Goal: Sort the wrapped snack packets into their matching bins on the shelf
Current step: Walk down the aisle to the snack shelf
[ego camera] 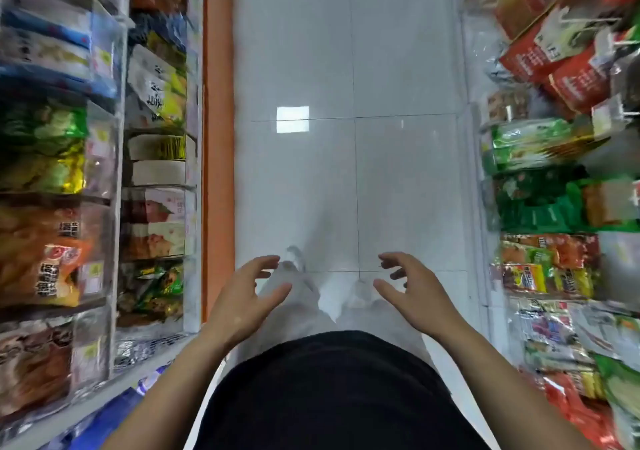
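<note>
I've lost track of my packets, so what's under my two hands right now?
Under the empty left hand and right hand lie pale trousers, blurred white shoes and glossy white floor tiles. Whatever lies directly beneath the palms is covered.

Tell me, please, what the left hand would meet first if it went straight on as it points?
Its way looks free: the left hand points forward and slightly inward, with only floor tiles beyond, though depth is hard to judge.

The person wears a black top (332,390), pale trousers (304,297) and bare forearms.
</note>
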Demonstrator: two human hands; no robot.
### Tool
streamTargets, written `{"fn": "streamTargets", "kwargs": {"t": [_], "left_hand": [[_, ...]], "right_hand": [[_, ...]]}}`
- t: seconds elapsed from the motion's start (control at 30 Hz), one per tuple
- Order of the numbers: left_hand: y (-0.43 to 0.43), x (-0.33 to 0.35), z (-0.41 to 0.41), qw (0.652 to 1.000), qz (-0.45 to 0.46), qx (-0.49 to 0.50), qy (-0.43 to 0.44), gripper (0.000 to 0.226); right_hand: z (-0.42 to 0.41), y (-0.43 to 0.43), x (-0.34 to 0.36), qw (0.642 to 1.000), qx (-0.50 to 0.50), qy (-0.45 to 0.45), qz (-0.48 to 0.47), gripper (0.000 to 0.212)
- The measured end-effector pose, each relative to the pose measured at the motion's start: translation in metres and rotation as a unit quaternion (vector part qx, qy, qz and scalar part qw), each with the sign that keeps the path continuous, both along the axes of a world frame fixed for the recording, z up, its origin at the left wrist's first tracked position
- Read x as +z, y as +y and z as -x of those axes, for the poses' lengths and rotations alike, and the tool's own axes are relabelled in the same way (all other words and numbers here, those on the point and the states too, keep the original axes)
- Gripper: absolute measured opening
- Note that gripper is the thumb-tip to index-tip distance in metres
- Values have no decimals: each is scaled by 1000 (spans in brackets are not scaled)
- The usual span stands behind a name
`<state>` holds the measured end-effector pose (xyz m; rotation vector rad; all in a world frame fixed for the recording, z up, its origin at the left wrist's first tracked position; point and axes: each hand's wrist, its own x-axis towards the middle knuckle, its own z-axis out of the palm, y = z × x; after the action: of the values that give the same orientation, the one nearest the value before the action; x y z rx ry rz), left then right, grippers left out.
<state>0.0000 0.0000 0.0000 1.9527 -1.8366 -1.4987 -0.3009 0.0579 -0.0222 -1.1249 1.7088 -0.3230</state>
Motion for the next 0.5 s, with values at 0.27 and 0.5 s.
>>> {"fn": "streamTargets", "kwargs": {"t": [0.27,0.5], "left_hand": [[-137,-22,-41,998,-17,56,-1,45],[-314,-5,-28,1000,-10,-7,24,62]], "right_hand": [[-28,-188,-5,999,48,17,6,47],[-26,-310,21,999,-8,41,-11,46]]}}
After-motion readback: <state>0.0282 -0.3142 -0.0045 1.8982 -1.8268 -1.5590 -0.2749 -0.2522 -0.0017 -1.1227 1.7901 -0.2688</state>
